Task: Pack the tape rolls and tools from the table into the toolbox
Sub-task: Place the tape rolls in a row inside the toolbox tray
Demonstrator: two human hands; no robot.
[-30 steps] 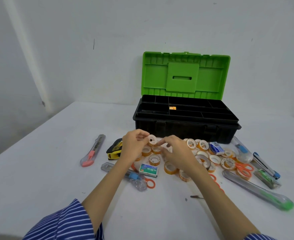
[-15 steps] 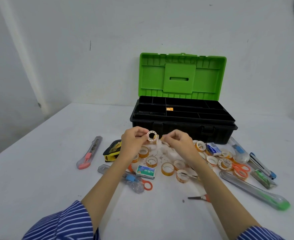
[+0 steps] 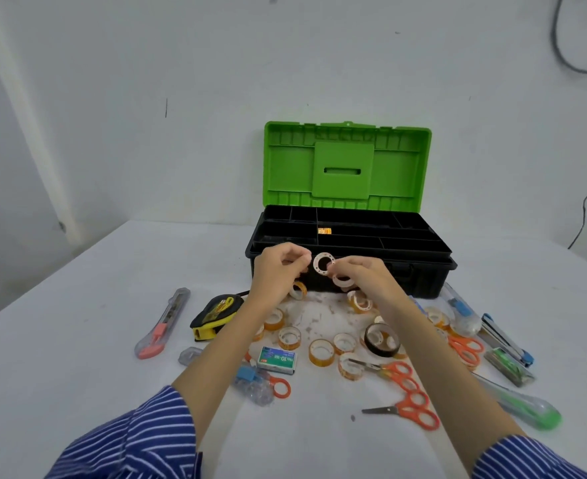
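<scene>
My right hand (image 3: 361,278) pinches 2 tape rolls (image 3: 324,264); left hand (image 3: 278,271) fingers curl, grip unclear. Toolbox (image 3: 350,236) nearly bare; most items wait on the table (image 3: 78,323).

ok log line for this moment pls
left hand: empty | right hand: holds tape roll | toolbox: open | loose rolls on table

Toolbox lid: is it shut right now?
No, the green toolbox lid stands upright and open behind the black compartment tray.
</scene>
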